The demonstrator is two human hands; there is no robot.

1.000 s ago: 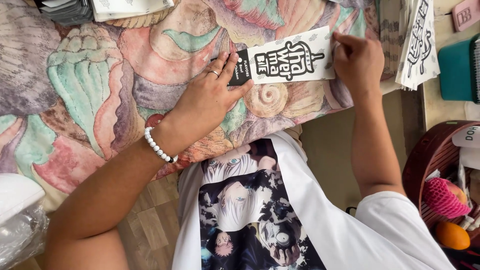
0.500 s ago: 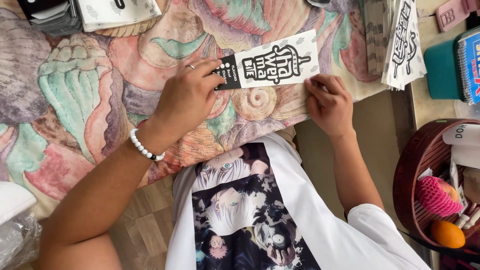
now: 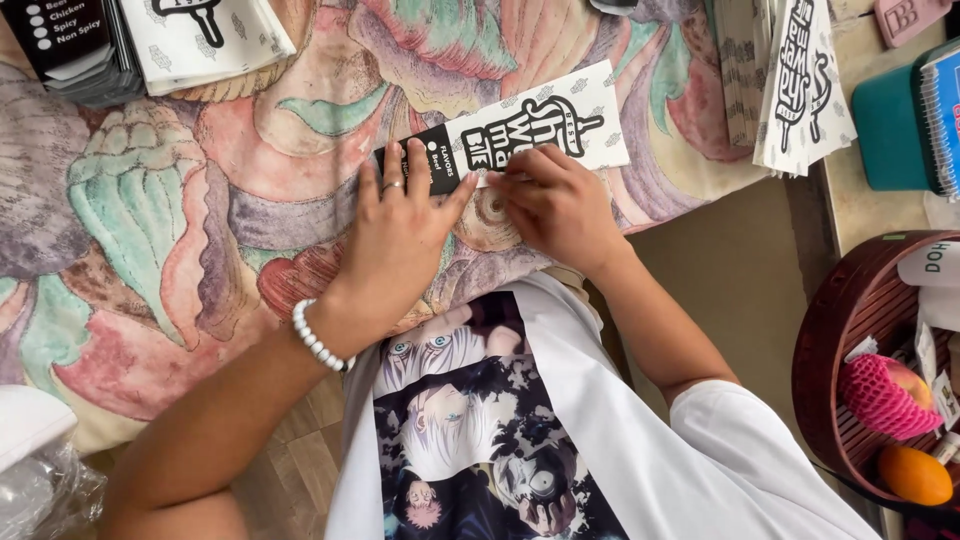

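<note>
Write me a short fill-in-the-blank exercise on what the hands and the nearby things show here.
1. Both hands press on a flat black-and-white paper sleeve lying on a ____ printed with seashells.
2. The left hand wears a ring, and its wrist a white ____ bracelet.
3. The right hand presses the sleeve's ____ edge.
4. The round brown basket holds an ____ fruit.

Missing words: cloth; bead; lower; orange

The left hand (image 3: 400, 230) and right hand (image 3: 555, 205) cover the lower edge of the paper sleeve (image 3: 530, 125). The stacks (image 3: 150, 40) at top left are cut off by the frame edge.
</note>
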